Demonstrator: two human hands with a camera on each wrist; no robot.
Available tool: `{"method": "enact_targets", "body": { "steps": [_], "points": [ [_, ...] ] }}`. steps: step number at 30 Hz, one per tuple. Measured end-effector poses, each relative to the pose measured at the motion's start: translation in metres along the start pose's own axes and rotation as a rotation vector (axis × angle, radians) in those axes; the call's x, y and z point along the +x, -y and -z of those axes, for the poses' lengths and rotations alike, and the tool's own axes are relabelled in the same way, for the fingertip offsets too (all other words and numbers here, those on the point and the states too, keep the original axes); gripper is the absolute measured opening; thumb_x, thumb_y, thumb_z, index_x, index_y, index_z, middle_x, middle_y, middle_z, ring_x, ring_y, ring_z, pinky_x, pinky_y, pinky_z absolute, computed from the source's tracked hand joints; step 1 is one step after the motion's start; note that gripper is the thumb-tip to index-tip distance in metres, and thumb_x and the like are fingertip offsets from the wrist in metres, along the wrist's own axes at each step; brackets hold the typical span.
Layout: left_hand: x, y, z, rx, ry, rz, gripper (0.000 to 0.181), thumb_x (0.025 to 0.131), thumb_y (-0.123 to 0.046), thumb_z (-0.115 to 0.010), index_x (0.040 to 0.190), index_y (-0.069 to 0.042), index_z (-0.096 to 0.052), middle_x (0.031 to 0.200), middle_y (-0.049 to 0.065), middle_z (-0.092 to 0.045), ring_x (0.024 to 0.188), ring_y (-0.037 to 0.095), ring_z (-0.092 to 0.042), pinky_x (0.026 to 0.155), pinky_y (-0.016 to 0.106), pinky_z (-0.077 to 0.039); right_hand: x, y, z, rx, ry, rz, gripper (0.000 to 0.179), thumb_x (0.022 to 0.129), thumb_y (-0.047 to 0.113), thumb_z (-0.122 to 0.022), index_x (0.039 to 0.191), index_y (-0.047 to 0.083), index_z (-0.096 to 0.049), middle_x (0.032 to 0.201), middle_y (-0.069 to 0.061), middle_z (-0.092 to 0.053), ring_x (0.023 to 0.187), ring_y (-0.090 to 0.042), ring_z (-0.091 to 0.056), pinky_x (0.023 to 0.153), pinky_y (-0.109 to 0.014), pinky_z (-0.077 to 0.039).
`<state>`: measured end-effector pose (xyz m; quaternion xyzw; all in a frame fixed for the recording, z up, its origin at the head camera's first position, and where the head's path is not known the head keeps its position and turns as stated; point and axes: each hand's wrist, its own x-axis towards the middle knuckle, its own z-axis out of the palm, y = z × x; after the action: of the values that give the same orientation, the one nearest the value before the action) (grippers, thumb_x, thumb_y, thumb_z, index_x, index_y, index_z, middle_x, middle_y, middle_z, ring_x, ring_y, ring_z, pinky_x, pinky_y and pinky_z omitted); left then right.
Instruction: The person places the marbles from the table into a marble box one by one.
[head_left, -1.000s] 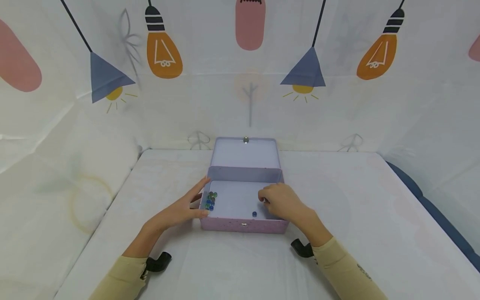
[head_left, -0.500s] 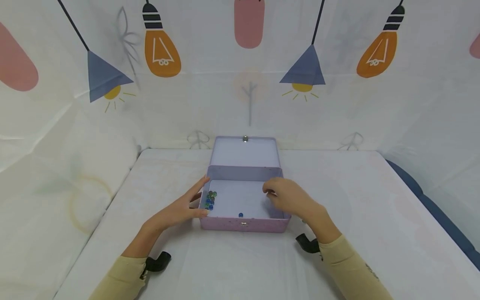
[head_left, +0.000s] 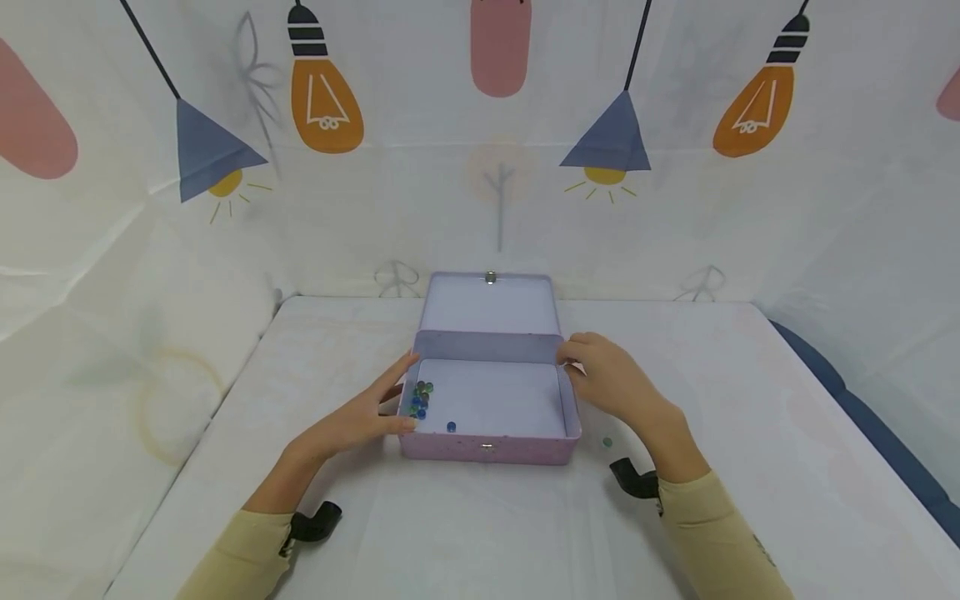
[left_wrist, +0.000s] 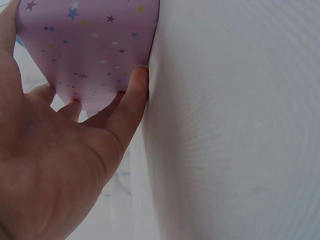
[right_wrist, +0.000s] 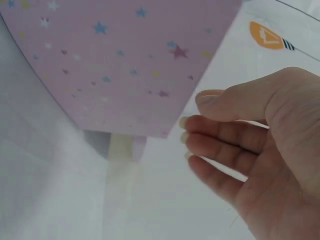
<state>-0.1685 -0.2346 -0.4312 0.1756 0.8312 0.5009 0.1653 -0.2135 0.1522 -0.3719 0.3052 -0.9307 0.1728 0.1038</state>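
A pink tin box [head_left: 487, 449] with a star print on its sides stands with its hinged lid [head_left: 491, 304] raised at the back. Several blue and green glass marbles [head_left: 422, 402] gather along its left wall. A lone blue marble [head_left: 451, 427] lies near the front wall. My left hand [head_left: 360, 421] steadies the left side, thumb by the front corner and fingertips against the wall, as the left wrist view [left_wrist: 85, 135] also shows. Beside the box's right rim hovers my right hand [head_left: 611, 375], fingers gently bent, nothing between thumb and fingers in the right wrist view.
A green marble [head_left: 607, 442] lies on the white table [head_left: 465, 533], just right of the box. Behind the table hangs a white sheet printed with lamps and bulbs. Dark blue fabric [head_left: 862, 400] shows past the table's right edge.
My right hand has moved right, out of the box to its right rim. The lone blue marble has rolled left along the front wall. A table marble has come into sight.
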Motion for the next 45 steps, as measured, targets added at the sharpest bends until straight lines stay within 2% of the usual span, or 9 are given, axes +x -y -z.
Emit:
{"method": "enact_targets", "body": {
  "steps": [8,12,16,21,25,29,34,45],
  "points": [
    [0.000,0.001,0.001,-0.010,0.006,-0.007,0.096,0.089,-0.035,-0.072,0.158,-0.044,-0.005,0.168,-0.012,0.003,0.152,0.045,-0.014,0.111,0.074,-0.024,-0.004,-0.012,0.010,-0.018,0.202,-0.152,0.009,0.089,0.004,-0.064,0.095,0.006,-0.070,0.089,-0.005,-0.069,0.082,-0.019,-0.061,0.076,-0.041,-0.054],
    [0.000,0.001,0.001,-0.006,0.005,-0.009,0.096,0.089,-0.036,-0.072,0.158,-0.044,-0.005,0.168,-0.012,0.002,0.152,0.045,-0.014,0.111,0.074,-0.024,-0.007,-0.017,0.012,0.005,0.301,-0.195,0.013,0.089,0.005,-0.063,0.100,0.004,-0.069,0.091,-0.007,-0.069,0.081,-0.020,-0.062,0.073,-0.040,-0.053],
    [0.000,0.001,0.000,-0.005,0.006,-0.008,0.096,0.089,-0.034,-0.071,0.158,-0.045,-0.005,0.168,-0.012,0.003,0.153,0.044,-0.014,0.111,0.074,-0.024,-0.012,-0.020,0.010,0.041,0.438,-0.247,0.018,0.086,0.006,-0.064,0.103,0.005,-0.069,0.094,-0.007,-0.069,0.081,-0.019,-0.060,0.072,-0.037,-0.052],
    [0.000,0.000,-0.001,-0.005,0.009,-0.010,0.097,0.090,-0.033,-0.071,0.159,-0.041,-0.004,0.168,-0.012,0.003,0.153,0.044,-0.014,0.111,0.073,-0.024,-0.016,-0.017,0.007,0.036,0.549,-0.261,0.015,0.078,0.002,-0.066,0.092,0.006,-0.069,0.089,-0.004,-0.067,0.077,-0.017,-0.056,0.068,-0.033,-0.048],
    [-0.001,0.000,0.000,-0.005,0.008,-0.009,0.097,0.089,-0.035,-0.072,0.159,-0.040,-0.004,0.168,-0.012,0.004,0.153,0.044,-0.014,0.111,0.073,-0.024,-0.019,-0.012,0.006,0.025,0.603,-0.288,0.016,0.073,-0.003,-0.066,0.082,0.009,-0.068,0.081,-0.001,-0.063,0.074,-0.016,-0.053,0.064,-0.030,-0.045],
    [0.000,0.000,0.000,-0.009,0.010,-0.011,0.097,0.089,-0.034,-0.072,0.159,-0.040,-0.004,0.168,-0.013,0.004,0.153,0.044,-0.013,0.112,0.073,-0.023,-0.020,-0.009,0.002,0.076,0.634,-0.326,0.019,0.069,-0.009,-0.062,0.076,0.008,-0.067,0.071,-0.001,-0.060,0.064,-0.015,-0.051,0.057,-0.028,-0.043],
    [0.001,0.001,-0.001,-0.010,0.013,-0.006,0.098,0.089,-0.033,-0.071,0.159,-0.041,-0.003,0.167,-0.013,0.003,0.153,0.043,-0.012,0.112,0.073,-0.023,-0.021,-0.010,-0.005,0.105,0.655,-0.357,0.021,0.070,-0.011,-0.059,0.072,0.009,-0.064,0.064,-0.001,-0.056,0.056,-0.013,-0.048,0.052,-0.025,-0.038],
    [0.002,0.006,0.000,-0.017,0.006,-0.025,0.098,0.089,-0.036,-0.072,0.158,-0.045,-0.004,0.167,-0.015,0.002,0.153,0.044,-0.014,0.112,0.073,-0.024,-0.021,-0.010,-0.008,0.070,0.700,-0.429,0.016,0.073,-0.007,-0.062,0.072,0.009,-0.064,0.063,0.000,-0.054,0.054,-0.012,-0.045,0.049,-0.023,-0.035]
  ]
}}
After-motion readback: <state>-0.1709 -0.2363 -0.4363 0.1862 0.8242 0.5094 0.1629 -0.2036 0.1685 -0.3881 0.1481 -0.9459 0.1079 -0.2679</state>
